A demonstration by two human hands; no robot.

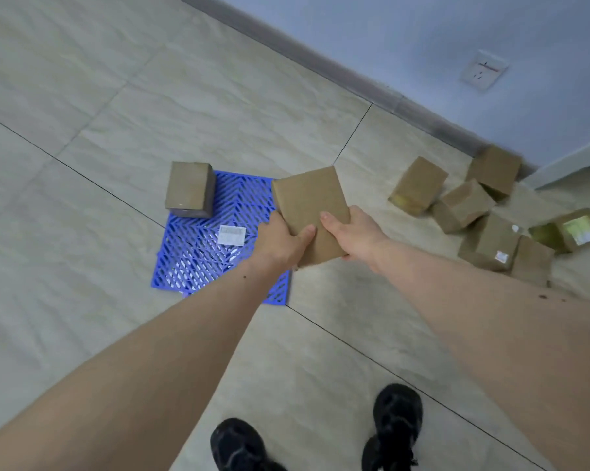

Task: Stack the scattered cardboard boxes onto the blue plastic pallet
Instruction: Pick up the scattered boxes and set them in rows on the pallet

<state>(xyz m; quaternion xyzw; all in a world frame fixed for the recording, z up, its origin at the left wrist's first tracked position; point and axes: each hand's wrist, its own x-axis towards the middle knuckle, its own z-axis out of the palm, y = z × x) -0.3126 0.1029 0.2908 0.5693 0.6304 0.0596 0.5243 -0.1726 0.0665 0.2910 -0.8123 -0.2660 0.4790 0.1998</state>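
Note:
I hold a brown cardboard box [309, 202] in the air over the right edge of the blue plastic pallet [198, 256]. My left hand [281, 241] grips its near left side and my right hand [351, 234] grips its near right side. One box [189, 189] stands on the pallet's far left corner. A white label [232, 235] lies on the pallet's grid. Several more boxes [463, 205] lie scattered on the floor to the right, near the wall.
A tiled floor [83, 198] surrounds the pallet. A grey baseboard [354, 79] and a wall with a socket [483, 70] run across the upper right. My two black shoes [394, 423] stand at the bottom, near the pallet's near right corner.

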